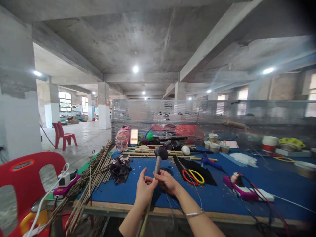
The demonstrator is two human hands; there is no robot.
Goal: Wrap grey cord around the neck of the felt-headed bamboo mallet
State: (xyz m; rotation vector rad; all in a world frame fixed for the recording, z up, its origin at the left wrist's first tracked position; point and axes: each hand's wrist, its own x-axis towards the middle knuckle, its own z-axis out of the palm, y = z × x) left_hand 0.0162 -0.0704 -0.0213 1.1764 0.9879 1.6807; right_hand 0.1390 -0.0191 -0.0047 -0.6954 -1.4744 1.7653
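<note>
Upright above the front of the blue table is a stick [146,215] with a grey-wrapped upper part [157,164] and a dark, rounded fabric head [161,153]. My left hand [145,189] pinches it just below the grey wrapping. Slightly higher, the closed fingers of my right hand [167,181] grip the lower end of the wrapping. A thin wire hangs near my right wrist. Right of my hands, scissors [193,177] with red and yellow handles lie on black cloth [208,174]. Crumpled dark fabric [120,169] rests to the left.
Dry stalks [95,177] are piled along the table's left side. Behind my hands lie bamboo sticks [143,153], a white ball [185,150] and a blue glue gun [211,162]. A purple-and-white power strip [243,191] with trailing cords sits right; a mesh partition [212,113] stands behind.
</note>
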